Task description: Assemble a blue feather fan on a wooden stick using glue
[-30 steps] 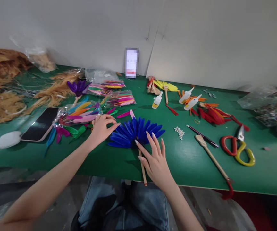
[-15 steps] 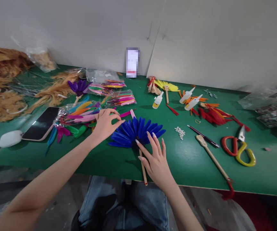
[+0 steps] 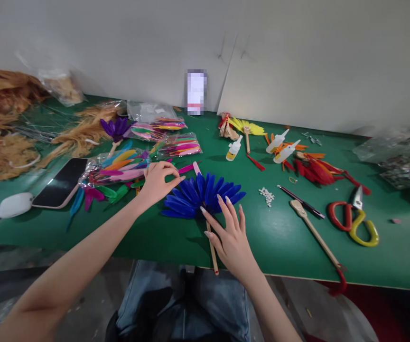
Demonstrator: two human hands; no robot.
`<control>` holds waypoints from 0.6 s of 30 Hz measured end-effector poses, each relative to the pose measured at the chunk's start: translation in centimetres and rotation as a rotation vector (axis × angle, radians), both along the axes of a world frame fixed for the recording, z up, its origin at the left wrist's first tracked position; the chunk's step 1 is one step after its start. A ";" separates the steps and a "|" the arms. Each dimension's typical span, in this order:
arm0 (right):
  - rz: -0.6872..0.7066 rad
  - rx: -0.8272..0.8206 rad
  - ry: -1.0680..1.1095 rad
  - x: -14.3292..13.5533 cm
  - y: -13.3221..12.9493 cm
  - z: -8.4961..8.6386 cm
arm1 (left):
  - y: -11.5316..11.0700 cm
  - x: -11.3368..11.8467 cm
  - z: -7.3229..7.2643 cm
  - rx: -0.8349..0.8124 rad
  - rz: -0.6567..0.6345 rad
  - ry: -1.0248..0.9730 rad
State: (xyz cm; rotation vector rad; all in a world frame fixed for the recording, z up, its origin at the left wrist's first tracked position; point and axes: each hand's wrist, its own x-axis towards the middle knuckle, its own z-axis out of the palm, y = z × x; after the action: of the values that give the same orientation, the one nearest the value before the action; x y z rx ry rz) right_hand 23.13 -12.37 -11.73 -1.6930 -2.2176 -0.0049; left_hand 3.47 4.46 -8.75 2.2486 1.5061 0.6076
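Observation:
A fan of blue feathers (image 3: 187,197) lies on the green table, its thin wooden handle (image 3: 212,251) pointing toward me. My right hand (image 3: 231,232) rests over the fan's right side with fingers spread. Its index fingertip touches the base of the feathers, and the thumb is beside the handle. At the fan's upper left edge, my left hand (image 3: 160,181) is closed in a pinch; whatever sits between thumb and fingers is too small to make out. Just beyond its fingertips lie a magenta feather (image 3: 187,167) and a pale pink feather (image 3: 197,168).
Bagged coloured feathers (image 3: 119,171), a phone (image 3: 60,183) and brown fibre (image 3: 5,147) lie left. Glue bottles (image 3: 233,149) and a yellow feather fan (image 3: 247,127) stand or lie behind. On the right are white beads (image 3: 266,196), a pen (image 3: 301,202), a wooden stick (image 3: 315,232) and scissors (image 3: 357,216).

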 end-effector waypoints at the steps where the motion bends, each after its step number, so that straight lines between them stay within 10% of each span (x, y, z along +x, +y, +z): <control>1: -0.001 0.000 0.001 0.0 0.0 0.0 | -0.1 -0.1 0.1 0.002 0.006 0.000; 18: 0.002 0.007 0.016 -0.1 0.0 0.2 | -0.5 -1.5 -1.0 -0.025 -0.012 0.026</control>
State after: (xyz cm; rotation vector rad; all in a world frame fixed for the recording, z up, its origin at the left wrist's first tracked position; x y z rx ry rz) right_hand 23.08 -12.35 -11.57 -1.6814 -2.2054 0.0016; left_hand 1.96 4.01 -9.76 2.2533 1.5028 0.5553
